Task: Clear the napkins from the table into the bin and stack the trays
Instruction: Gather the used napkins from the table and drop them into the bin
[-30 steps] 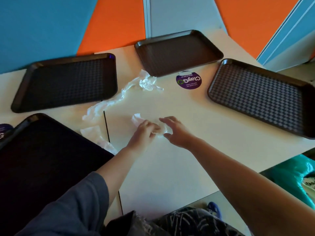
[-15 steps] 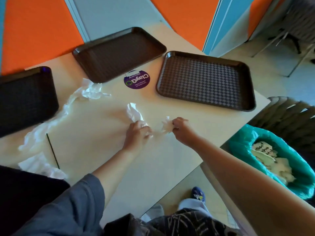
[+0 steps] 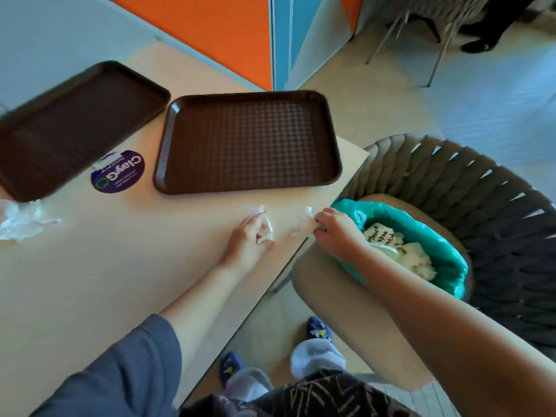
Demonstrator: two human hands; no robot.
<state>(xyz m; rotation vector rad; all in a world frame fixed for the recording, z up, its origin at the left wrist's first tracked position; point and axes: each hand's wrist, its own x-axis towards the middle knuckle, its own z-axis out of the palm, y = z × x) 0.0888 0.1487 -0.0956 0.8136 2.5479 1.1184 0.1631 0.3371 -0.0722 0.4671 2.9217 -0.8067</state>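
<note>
Both hands work at the right edge of the pale wooden desk (image 3: 90, 281), just below the centre of the frame. In the head view, the left hand (image 3: 251, 239) has its fingers curled round a small crumpled white napkin (image 3: 264, 224), still over the desk top. The right hand (image 3: 337, 233) pinches a second crumpled white scrap (image 3: 307, 219) at the desk's edge, right beside the rim of the bin lined with a teal plastic bag (image 3: 421, 233), which sits right of centre and already holds white paper waste.

Risks, as I judge them: the right hand's scrap is held by only a small pinch and lies short of the bin's mouth, so letting go early would drop it on the floor between desk and bin. The left hand's napkin has further to travel and could shed a loose piece on the way. The thin bag rim may fold inward if a wrist pushes against it.

Counted in view: two hands, each gripping one napkin piece; one more heap of crumpled white napkin (image 3: 21, 219) at the left edge, resting against a tray; two dark brown rectangular plastic trays, one textured tray (image 3: 249, 139) at upper centre and one blurred tray (image 3: 72, 124) at upper left, side by side and unstacked; one round purple sticker (image 3: 118, 173) between them; one bin. Further trays outside the frame cannot be ruled out.
</note>
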